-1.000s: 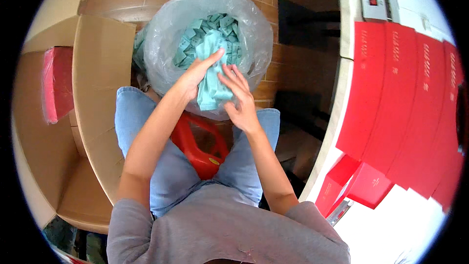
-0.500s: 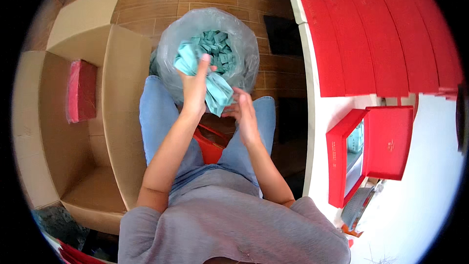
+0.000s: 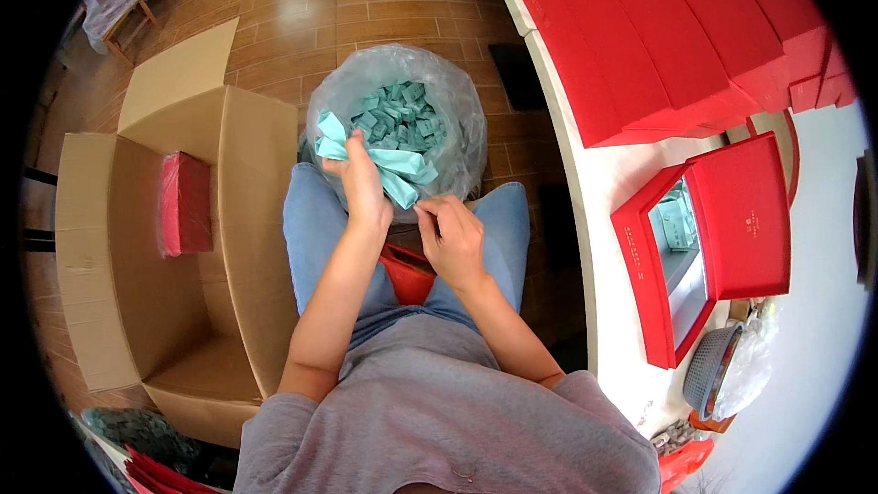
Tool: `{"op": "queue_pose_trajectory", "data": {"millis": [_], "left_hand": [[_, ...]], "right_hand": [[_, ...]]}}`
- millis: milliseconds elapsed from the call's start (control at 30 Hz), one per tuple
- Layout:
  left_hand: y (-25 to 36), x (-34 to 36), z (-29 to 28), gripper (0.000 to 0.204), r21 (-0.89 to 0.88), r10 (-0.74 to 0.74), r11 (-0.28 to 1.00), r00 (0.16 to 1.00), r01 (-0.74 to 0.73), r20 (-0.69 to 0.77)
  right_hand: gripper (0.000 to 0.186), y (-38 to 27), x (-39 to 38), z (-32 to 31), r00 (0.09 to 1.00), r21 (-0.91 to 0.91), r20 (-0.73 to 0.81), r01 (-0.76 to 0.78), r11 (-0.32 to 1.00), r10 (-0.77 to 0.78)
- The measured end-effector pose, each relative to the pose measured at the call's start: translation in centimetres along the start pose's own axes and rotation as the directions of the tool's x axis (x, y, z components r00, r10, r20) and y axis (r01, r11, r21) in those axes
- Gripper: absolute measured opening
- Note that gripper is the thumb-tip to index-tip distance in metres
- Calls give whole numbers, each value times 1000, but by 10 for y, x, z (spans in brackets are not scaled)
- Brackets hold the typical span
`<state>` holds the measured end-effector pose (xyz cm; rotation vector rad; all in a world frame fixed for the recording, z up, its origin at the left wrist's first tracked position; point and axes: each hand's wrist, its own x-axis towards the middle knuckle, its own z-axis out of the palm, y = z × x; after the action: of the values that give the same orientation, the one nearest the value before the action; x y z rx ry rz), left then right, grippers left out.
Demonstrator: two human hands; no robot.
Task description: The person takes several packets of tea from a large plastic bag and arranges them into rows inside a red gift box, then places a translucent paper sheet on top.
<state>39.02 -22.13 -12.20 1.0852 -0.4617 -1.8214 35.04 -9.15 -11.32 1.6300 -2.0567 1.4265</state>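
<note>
Several slim, pale teal packets [image 3: 398,162] are fanned out in my left hand [image 3: 363,185], its thumb lying across them. They are above a large clear plastic bag [image 3: 468,119] that stands open between my knees. Many more small teal packets [image 3: 402,114] fill the inside of the bag. My right hand [image 3: 453,236] is close beside the lower packet ends, its thumb and index finger pinched together. Whether it grips a packet edge cannot be made out. On the white table to my right, a red gift box [image 3: 651,288] lies open with teal packets [image 3: 678,220] inside it.
To my left stands an open cardboard box [image 3: 128,265] with a red wrapped block [image 3: 186,204] inside. Overlapping red boxes [image 3: 631,46] cover the table's far end. A grey basket [image 3: 712,373] sits near the open gift box. Below my hands is something red [image 3: 409,276].
My right hand has moved from loosely spread fingers to a pinch by the packets' lower ends. The packets in my left hand are more fanned out. The whole view has shifted slightly.
</note>
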Motion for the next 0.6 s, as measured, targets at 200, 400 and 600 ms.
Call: {"op": "queue_pose_trajectory", "data": {"millis": [200, 400, 600], "left_hand": [[12, -26, 16, 46, -11, 150, 989, 988, -150, 27], [16, -18, -5, 33, -71, 177, 984, 894, -162, 411], [14, -43, -10, 58, 62, 216, 942, 736, -331, 642]], "right_hand": [[16, -5, -1, -9, 1000, 97, -2, -14, 995, 15], [41, 3, 9, -28, 642, 667, 420, -698, 261, 642], [54, 6, 28, -41, 460, 493, 773, -869, 42, 438]]}}
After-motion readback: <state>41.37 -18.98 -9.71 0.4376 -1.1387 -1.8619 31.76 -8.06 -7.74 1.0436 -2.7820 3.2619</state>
